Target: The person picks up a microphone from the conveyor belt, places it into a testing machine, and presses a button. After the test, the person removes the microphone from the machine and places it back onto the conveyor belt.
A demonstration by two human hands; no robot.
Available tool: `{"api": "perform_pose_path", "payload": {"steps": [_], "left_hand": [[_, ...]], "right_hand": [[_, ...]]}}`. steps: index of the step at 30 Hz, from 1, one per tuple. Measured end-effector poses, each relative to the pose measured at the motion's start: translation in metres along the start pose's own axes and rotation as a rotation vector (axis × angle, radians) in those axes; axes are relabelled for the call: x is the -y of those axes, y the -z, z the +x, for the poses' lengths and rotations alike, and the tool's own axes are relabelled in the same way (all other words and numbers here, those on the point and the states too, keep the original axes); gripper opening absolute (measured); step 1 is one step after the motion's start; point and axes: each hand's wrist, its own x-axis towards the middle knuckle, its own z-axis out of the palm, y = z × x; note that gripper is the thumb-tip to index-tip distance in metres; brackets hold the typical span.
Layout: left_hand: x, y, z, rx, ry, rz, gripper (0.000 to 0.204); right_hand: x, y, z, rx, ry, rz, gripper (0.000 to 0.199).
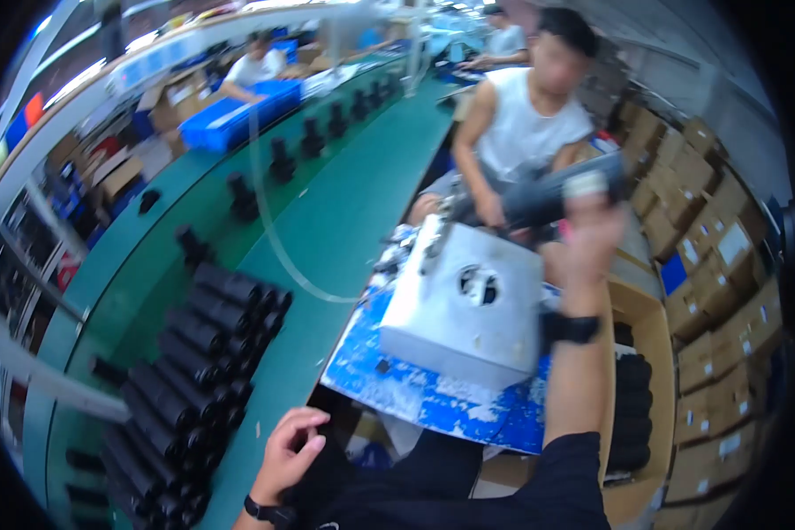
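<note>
Clock centred on the metal box (455, 336). Dark tube (539, 196) is up at abt 1 o'clock, off the box's far R corner, in the R hand (592, 238), which grips it nr its R end; motion blur there, so exact finger placement is hard to call. L hand (291, 450) at 7-8 o'clock: nothing in it, fingers loosely curled, just off the bench edge.

To handle the tube well: grip looks far off-centre, so bring L hand up under the other end for wt. & balance; go slow, keep it level, clear of the box rim & the co-worker (534, 132) sitting close at 1 o'clock, whose arm is right by the tube.

Surface: blue bench (495, 428), paint badly flaked to white; box sits on it, w/ round opening in its top. Alongside, 8 thru 11 o'clock, runs a green belt (353, 194); pile of black cylinders (185, 380) at 8-9, row of upright black parts (312, 141) at 10-11.

Room: open carton (662, 353) w/ black tubes (632, 397) at 4 o'clock, stacked cartons (715, 265) at 2-4, blue bin (230, 124) at 10, more workers further back, 10-12.
</note>
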Motion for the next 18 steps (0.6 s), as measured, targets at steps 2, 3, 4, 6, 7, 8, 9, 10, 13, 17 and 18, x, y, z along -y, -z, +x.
{"api": "perform_pose_path", "payload": {"steps": [2,3,4,6,7,8,9,10,13,17,18], "left_hand": [[-0.010,0.014,-0.052,-0.155,0.078,0.014,0.022],[-0.014,0.027,-0.080,-0.178,0.111,-0.021,0.022],[-0.017,0.047,-0.108,-0.233,0.142,-0.020,0.021],[-0.011,0.059,-0.132,-0.278,0.110,-0.096,0.021],[-0.026,0.070,-0.163,-0.412,0.127,-0.127,0.019],[-0.035,0.080,-0.180,-0.499,0.102,-0.199,0.018],[-0.041,0.092,-0.191,-0.560,0.065,-0.278,0.016],[-0.047,0.102,-0.200,-0.582,0.047,-0.285,0.016],[-0.064,0.119,-0.236,-0.729,-0.069,-0.121,0.013],[-0.064,0.140,-0.264,-0.912,-0.036,-0.023,0.016],[-0.062,0.143,-0.271,-0.937,-0.038,-0.015,0.016]], "right_hand": [[0.123,-0.016,0.025,0.022,0.117,0.274,0.051],[0.167,-0.034,0.023,0.127,0.154,0.311,0.051],[0.163,-0.076,0.012,0.227,0.182,0.352,0.052],[0.190,-0.138,-0.009,0.436,0.335,0.304,0.057],[0.167,-0.196,-0.037,0.560,0.366,0.373,0.063],[0.157,-0.246,-0.062,0.576,0.292,0.422,0.068],[0.150,-0.294,-0.086,0.580,0.226,0.449,0.073],[0.155,-0.339,-0.103,0.556,0.348,0.371,0.075],[0.149,-0.457,-0.169,0.657,0.309,0.276,0.075],[0.083,-0.563,-0.231,1.061,0.311,-0.108,0.075],[0.064,-0.582,-0.250,1.077,0.322,-0.088,0.075]]}}
